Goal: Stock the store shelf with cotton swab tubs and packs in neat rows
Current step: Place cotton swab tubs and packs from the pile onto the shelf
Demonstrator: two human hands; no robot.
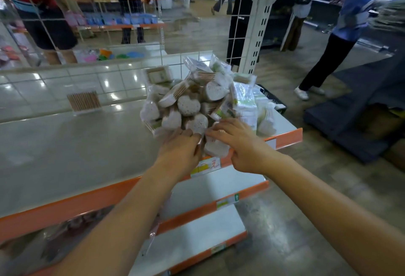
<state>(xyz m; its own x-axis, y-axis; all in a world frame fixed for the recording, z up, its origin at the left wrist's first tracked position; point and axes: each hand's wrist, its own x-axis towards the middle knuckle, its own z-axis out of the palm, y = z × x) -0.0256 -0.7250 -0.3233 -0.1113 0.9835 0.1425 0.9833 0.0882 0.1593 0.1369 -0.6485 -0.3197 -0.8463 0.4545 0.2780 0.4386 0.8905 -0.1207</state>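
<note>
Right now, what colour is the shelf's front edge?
Orange, on the shelf's front edge, clearest in the head view.

Top shelf in front of me: pale grey glossy board with an orange front strip. On its right end sits a heap of cotton swab packs, heart-shaped ones in clear wrap, reaching the front edge. Flat white packs lie just beside the heap, at the far right edge. 1 swab box stands alone toward the back, well apart. 2 lower shelves with orange strips show below.
</note>
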